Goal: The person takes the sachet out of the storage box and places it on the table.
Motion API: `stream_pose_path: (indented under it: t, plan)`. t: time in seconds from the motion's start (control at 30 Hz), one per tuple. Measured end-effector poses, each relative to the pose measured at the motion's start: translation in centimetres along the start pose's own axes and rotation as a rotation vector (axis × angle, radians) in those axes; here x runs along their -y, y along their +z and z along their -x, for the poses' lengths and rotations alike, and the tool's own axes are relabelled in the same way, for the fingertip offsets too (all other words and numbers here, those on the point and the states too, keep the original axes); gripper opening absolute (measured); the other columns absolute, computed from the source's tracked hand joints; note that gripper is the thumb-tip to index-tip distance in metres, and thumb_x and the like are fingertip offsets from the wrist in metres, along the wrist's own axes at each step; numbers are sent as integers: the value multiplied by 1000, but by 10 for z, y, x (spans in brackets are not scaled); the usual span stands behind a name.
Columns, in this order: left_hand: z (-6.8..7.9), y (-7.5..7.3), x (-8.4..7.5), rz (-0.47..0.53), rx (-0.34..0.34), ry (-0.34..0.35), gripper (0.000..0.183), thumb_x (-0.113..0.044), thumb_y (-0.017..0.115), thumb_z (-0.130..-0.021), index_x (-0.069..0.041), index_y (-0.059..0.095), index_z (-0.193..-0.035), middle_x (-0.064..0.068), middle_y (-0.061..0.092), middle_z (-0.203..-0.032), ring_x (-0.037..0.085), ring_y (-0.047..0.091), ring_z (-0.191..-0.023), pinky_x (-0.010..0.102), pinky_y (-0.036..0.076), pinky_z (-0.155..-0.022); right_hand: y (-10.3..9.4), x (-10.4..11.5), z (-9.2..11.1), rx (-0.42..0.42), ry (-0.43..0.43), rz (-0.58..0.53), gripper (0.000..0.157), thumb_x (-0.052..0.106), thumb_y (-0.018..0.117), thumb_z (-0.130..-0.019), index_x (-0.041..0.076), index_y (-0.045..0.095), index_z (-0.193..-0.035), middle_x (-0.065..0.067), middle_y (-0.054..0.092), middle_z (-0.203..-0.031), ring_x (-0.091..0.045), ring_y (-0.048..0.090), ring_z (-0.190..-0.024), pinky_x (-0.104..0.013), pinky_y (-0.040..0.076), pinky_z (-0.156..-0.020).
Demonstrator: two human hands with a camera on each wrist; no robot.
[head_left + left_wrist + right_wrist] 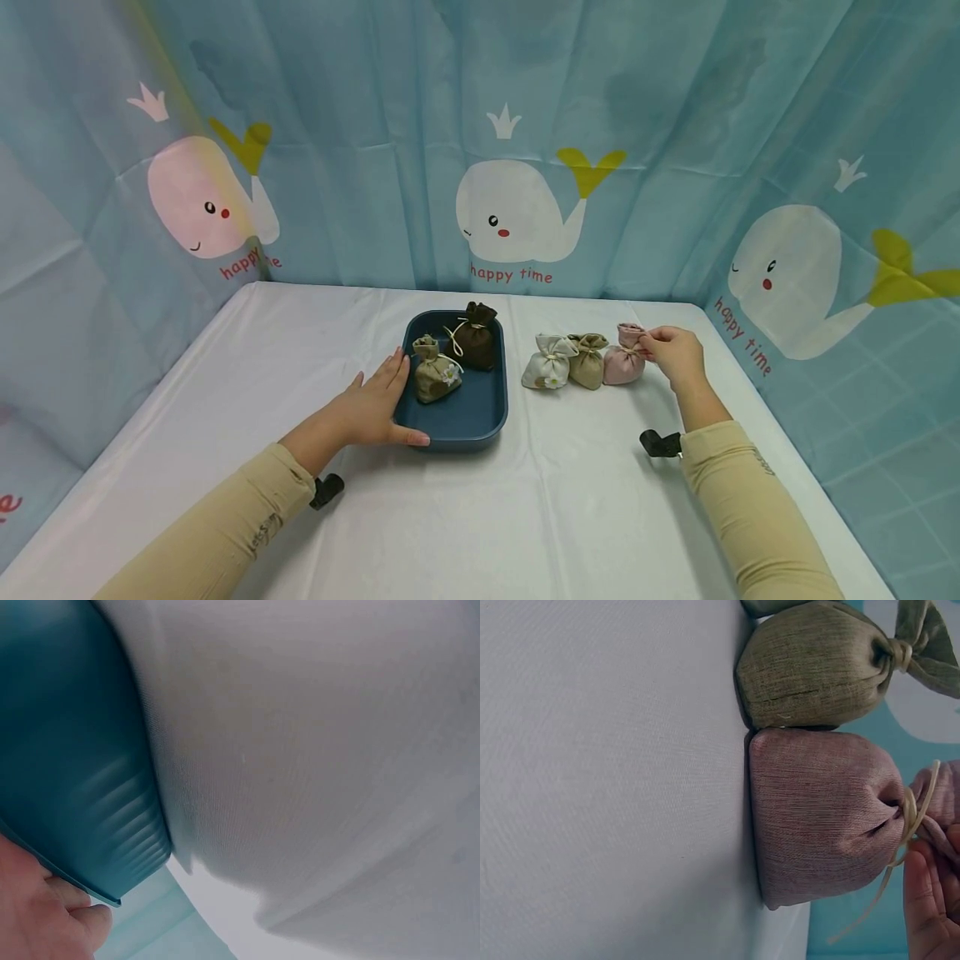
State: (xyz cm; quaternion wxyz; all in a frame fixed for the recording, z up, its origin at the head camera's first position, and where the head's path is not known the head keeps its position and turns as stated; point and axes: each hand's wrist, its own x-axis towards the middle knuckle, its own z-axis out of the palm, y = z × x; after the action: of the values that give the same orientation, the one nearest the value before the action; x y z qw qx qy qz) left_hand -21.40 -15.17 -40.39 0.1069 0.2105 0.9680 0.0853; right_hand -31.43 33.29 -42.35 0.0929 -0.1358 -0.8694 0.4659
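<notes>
My left hand rests along the left side of a dark blue tub, fingers extended over the rim and thumb spread to its front edge. Inside the tub are an olive drawstring pouch with a daisy and a dark brown pouch behind it. With thumb and fingertips, my right hand pinches the gathered neck of a pink drawstring pouch. That pouch stands upright on the table, tied with a cream cord. Close beside it stands a plain olive pouch.
A white pouch with a daisy ends the row of pouches right of the tub. A white cloth covers the table. Blue curtains with whale prints hang behind and at both sides.
</notes>
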Motion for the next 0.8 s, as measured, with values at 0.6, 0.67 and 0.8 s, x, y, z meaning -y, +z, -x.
stream_pose_path:
  t: [0.6, 0.67, 0.8]
  plan:
    - [-1, 1, 0, -13, 3, -9, 132, -88, 45, -56, -3, 1, -147, 13, -9, -152, 30, 2, -140, 63, 12, -103, -15, -3, -12, 54, 6, 14, 44, 44, 67, -80, 14, 66, -113, -7, 63, -112, -25, 60, -98, -57, 44, -71]
    - [-1, 0, -1, -11, 3, -10, 132, -88, 46, -57, -3, 1, -147, 13, -8, -152, 30, 2, -140, 63, 12, -103, -16, -1, -13, 33, -5, -10, 41, 43, 68, -80, 15, 67, -111, -6, 64, -109, -25, 60, -98, -56, 44, -70]
    - [-1, 0, -1, -11, 2, -11, 131, -87, 46, -57, -3, 0, -147, 13, -9, -152, 30, 2, -140, 63, 12, -103, -21, 27, 7, 11, -73, -39, 42, 41, 68, -81, 10, 66, -110, -10, 63, -107, -27, 58, -99, -51, 45, -81]
